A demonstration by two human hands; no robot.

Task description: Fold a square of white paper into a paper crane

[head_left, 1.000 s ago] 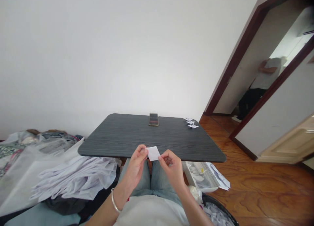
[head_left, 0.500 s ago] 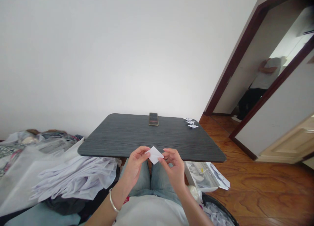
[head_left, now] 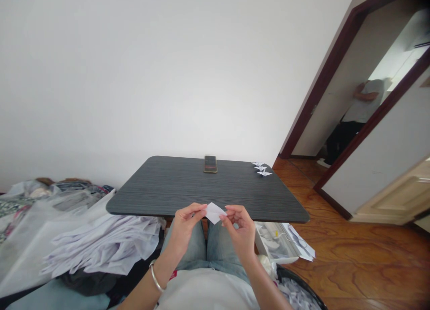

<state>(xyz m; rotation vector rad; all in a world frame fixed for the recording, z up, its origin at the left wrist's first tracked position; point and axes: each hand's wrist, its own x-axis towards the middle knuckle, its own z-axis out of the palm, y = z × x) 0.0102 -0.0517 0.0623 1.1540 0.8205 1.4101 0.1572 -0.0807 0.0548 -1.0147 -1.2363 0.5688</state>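
Head view: dark tabletop (head_left: 161, 184) before white wall (head_left: 168, 77); wooden floor (head_left: 369, 251) and door frame (head_left: 325, 77) at right. Tabletop carries phone (head_left: 210, 162), display too small to read, and paper cranes (head_left: 260, 168). Left hand (head_left: 188, 218) and right hand (head_left: 240, 222): each grip pinches white paper (head_left: 215, 213) by the near edge.

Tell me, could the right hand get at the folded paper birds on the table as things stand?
Probably yes, with a forward reach: nothing visible stands between the right hand and the paper birds on the dark table. Its grip, though, is occupied with the white paper.
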